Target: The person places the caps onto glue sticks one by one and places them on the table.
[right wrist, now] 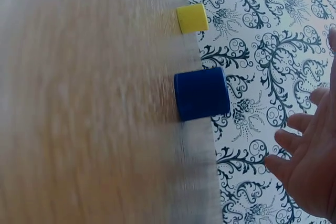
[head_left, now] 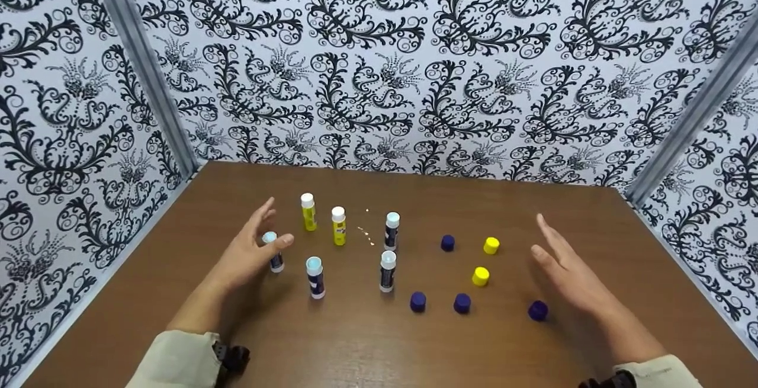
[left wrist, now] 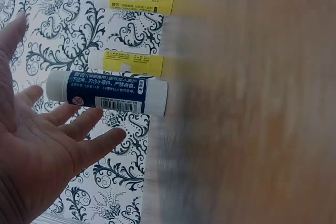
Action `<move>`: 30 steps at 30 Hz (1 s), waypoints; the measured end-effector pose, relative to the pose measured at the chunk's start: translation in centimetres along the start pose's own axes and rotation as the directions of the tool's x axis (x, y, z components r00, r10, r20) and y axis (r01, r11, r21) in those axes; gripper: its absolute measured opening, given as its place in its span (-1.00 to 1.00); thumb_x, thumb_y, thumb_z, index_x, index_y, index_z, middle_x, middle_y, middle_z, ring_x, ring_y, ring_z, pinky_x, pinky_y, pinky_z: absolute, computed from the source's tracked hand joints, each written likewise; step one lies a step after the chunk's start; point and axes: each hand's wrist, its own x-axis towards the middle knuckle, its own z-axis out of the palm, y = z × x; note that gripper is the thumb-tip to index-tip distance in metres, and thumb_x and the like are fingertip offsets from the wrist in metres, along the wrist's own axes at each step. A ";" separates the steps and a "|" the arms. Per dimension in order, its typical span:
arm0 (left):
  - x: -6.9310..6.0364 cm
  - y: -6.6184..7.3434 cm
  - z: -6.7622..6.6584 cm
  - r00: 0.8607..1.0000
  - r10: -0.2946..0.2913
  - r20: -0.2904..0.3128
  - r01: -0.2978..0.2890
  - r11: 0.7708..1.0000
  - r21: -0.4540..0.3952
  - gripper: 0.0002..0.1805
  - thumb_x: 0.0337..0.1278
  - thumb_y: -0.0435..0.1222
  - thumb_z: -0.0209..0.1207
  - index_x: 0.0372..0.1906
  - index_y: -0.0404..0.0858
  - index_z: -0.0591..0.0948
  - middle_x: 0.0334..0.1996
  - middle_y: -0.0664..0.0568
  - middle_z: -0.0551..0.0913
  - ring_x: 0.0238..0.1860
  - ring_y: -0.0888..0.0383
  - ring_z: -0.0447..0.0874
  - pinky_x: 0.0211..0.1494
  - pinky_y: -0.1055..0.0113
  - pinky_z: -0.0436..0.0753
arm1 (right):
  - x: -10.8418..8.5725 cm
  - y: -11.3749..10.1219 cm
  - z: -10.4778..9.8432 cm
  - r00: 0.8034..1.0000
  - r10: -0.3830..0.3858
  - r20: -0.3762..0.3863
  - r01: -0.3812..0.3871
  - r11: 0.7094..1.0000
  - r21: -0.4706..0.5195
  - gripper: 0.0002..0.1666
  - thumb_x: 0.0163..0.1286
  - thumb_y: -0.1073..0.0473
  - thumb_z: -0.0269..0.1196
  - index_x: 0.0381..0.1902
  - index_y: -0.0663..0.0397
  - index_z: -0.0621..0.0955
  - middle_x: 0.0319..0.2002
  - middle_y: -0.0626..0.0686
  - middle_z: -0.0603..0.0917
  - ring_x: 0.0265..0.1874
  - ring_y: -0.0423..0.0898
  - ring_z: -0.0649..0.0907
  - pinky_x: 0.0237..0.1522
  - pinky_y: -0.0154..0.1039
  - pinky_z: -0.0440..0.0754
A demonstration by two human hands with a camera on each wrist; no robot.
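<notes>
My left hand [head_left: 249, 255] hovers beside a navy glue stick [head_left: 276, 263], thumb and fingers spread, holding nothing. In the left wrist view that navy glue stick [left wrist: 107, 93] stands uncapped just beyond the fingers. Three more uncapped navy glue sticks stand nearby: one in front [head_left: 316, 284], one in the middle [head_left: 387, 278] and one behind it [head_left: 391, 237]. Two yellow glue sticks [head_left: 309, 216] [head_left: 339, 233] stand farther back. On the right, my right hand [head_left: 571, 275] is held with straight fingers above the table, near a navy cap [head_left: 538, 310]; it holds nothing.
Between the hands lie three other navy caps [head_left: 418, 301] [head_left: 462, 303] [head_left: 447, 243] and two yellow caps [head_left: 491, 246] [head_left: 480, 276]. Small pale crumbs [head_left: 366, 234] lie on the brown table [head_left: 367, 346]. Patterned walls [head_left: 379, 80] enclose the back and sides.
</notes>
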 end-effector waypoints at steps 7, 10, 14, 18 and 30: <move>0.1 -0.6 -0.3 0.999 -0.004 0.044 0.004 1.000 0.000 0.13 0.24 0.08 0.39 0.70 0.01 -0.07 0.61 -0.27 0.17 0.58 -0.33 0.20 0.56 -0.27 0.31 | -0.1 0.4 -0.6 0.998 0.035 0.049 -0.035 0.999 0.000 -0.21 0.70 -0.05 -0.02 0.70 -0.11 -0.05 0.68 0.23 -0.04 0.63 0.35 -0.06 0.63 0.26 -0.19; 0.2 -0.9 -0.5 0.997 0.001 0.072 -0.001 1.000 0.010 0.11 0.22 0.04 0.42 0.69 -0.03 0.00 0.57 -0.31 0.25 0.55 -0.33 0.25 0.55 -0.25 0.35 | -0.4 0.5 -1.0 0.994 0.068 0.087 -0.067 0.998 -0.011 -0.19 0.69 -0.11 -0.01 0.71 -0.17 -0.06 0.66 0.27 0.05 0.62 0.38 0.01 0.60 0.32 -0.10; 0.1 -1.4 -0.8 0.995 0.005 0.102 -0.005 1.000 0.002 -0.04 0.22 -0.08 0.45 0.60 -0.14 0.19 0.50 -0.35 0.35 0.48 -0.33 0.36 0.50 -0.22 0.43 | -0.8 0.6 -1.4 0.983 0.104 0.149 -0.103 0.995 -0.015 -0.16 0.68 -0.14 0.02 0.71 -0.17 -0.05 0.61 0.29 0.20 0.56 0.37 0.24 0.55 0.04 0.29; -0.1 -1.7 -1.0 0.995 -0.022 0.100 0.020 1.000 0.015 -0.21 0.22 -0.13 0.44 0.47 -0.20 0.34 0.40 -0.31 0.45 0.42 -0.33 0.45 0.47 -0.24 0.46 | -0.9 0.8 -1.5 0.979 0.097 0.177 -0.099 0.995 0.000 -0.19 0.66 -0.08 0.08 0.68 0.02 0.09 0.50 0.33 0.39 0.43 0.32 0.45 0.25 -0.53 0.42; -0.3 -2.4 -1.3 0.996 -0.020 0.087 0.016 0.998 0.053 -0.55 0.28 -0.21 0.40 0.16 -0.22 0.51 0.09 -0.14 0.64 0.16 -0.10 0.60 0.40 -0.09 0.53 | -0.9 1.7 -1.5 0.950 0.014 0.311 -0.015 1.000 0.004 -0.41 0.51 0.07 0.30 0.35 0.32 0.54 0.11 0.22 0.73 -0.03 -0.41 0.63 0.02 -0.47 0.62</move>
